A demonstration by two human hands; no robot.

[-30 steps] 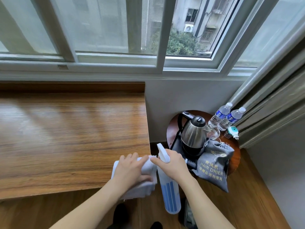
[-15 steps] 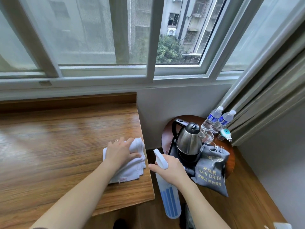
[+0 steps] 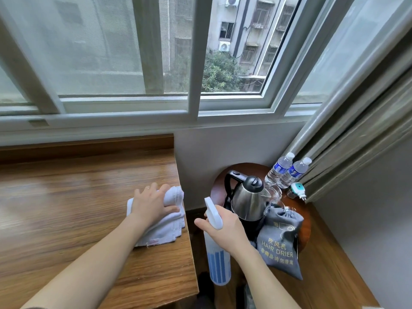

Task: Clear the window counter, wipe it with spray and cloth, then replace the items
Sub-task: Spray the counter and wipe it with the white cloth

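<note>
The left hand [image 3: 153,206] lies flat, fingers spread, pressing the white cloth [image 3: 166,221] onto the wooden counter [image 3: 78,219] near its right edge, while the right hand [image 3: 225,230] grips the spray bottle [image 3: 217,259] beside the counter, off its surface.

We cannot see the right hand [image 3: 225,229] fingers wrapped behind the spray bottle [image 3: 218,263]; the left hand [image 3: 151,205] hides the cloth [image 3: 166,227] middle; the hair drier bag [image 3: 279,244] covers the kettle [image 3: 248,198] base; the counter [image 3: 66,208] runs off the left edge
</note>
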